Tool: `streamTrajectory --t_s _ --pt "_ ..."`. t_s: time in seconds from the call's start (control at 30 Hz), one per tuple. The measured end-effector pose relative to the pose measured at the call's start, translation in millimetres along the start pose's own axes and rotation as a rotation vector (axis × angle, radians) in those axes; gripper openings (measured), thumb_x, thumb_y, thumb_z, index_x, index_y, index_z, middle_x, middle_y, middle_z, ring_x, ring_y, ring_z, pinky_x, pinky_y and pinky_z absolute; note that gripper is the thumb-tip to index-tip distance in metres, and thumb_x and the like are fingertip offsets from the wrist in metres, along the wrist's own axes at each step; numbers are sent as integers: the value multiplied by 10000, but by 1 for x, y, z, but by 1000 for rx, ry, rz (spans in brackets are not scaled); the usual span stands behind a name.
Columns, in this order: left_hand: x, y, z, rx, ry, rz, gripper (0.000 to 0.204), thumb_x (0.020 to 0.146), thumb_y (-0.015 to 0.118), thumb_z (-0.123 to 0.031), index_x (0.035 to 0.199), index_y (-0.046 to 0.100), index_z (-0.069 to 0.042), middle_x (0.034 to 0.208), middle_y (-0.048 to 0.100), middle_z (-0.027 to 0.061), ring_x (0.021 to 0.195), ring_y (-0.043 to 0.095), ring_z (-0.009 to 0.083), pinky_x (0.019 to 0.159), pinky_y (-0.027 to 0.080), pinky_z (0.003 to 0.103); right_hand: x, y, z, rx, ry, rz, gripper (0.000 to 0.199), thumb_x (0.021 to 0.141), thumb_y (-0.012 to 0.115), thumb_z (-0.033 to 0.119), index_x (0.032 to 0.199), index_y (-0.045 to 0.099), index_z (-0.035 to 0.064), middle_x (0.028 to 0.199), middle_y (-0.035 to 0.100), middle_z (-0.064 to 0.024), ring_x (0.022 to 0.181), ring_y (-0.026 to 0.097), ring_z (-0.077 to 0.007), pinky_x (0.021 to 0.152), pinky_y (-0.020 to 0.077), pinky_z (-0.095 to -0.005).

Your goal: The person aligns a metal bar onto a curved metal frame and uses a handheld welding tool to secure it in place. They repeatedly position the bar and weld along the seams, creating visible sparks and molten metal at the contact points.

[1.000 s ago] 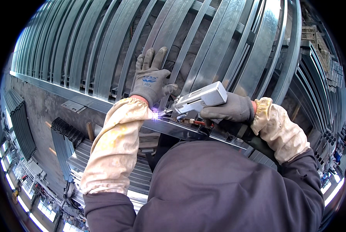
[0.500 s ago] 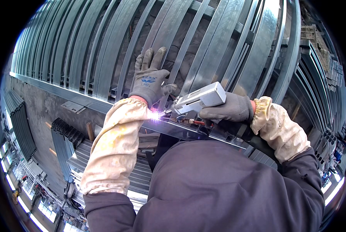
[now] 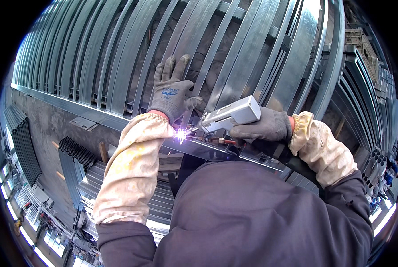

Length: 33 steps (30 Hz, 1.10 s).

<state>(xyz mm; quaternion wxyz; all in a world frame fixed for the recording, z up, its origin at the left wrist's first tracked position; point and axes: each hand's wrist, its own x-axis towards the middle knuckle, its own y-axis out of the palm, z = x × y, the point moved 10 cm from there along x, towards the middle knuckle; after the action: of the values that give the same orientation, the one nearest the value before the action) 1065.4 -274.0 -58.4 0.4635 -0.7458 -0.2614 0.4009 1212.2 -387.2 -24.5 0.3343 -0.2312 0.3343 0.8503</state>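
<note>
- The silver-grey, box-shaped handheld welding torch [image 3: 228, 116] lies just below the middle of the view, its long axis running from upper right down to lower left, nozzle end lowest.
- At that nozzle end a bright violet-white arc spark [image 3: 179, 135] burns on the long galvanised steel cross rail [image 3: 65, 103], which runs from far left toward the right beneath the torch.
- The right hand [image 3: 263, 127], in a grey knit glove, is wrapped tight around the torch's rear end; the spark lies to the left of this grip and slightly lower, along the torch's own axis.
- The left hand [image 3: 172, 91], in a grey glove, holds nothing: its fingers are spread flat on the upright galvanised steel slats [image 3: 248, 49] just above the spark, so it is the nearer hand to the weld point.
- Cream leather sleeve guards [image 3: 130, 173] cover both forearms.
- Stacked steel profiles [image 3: 81, 153] lie below the rail at left.
</note>
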Motion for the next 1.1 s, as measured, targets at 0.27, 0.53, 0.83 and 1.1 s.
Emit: streamTrajectory --t_s 0.27,0.53,0.83,1.1 --pt "0 0 1 25 -8 35 559 749 811 -606 1145 783 -212 1737 162 66 1600 84 351 1298 22 509 -6 1 -3 -3 51 33 521 976 731 406 1280 645 -8 954 678 -27 839 619 -91 693 540 -268" --pt "0 1 2 -1 -6 -1 475 782 816 -569 1072 776 -195 1737 162 35 1605 85 340 1303 34 508 -7 1 -11 27 62 55 540 965 739 412 1271 639 -21 922 668 -43 771 628 -102 634 550 -273" --pt "-1 0 2 28 -22 34 541 750 819 -584 1149 783 -219 1732 182 60 1598 98 342 1299 25 499 -20 7 5 6 68 -11 468 985 715 374 1245 651 -10 876 646 -12 744 598 -73 629 532 -252" --pt "0 -15 16 -220 94 -32 500 808 831 -484 1188 747 -170 1667 329 102 1556 241 370 1284 170 482 -32 7 20 3 84 -60 387 980 714 324 1193 674 3 894 712 -39 783 623 -77 650 506 -243"
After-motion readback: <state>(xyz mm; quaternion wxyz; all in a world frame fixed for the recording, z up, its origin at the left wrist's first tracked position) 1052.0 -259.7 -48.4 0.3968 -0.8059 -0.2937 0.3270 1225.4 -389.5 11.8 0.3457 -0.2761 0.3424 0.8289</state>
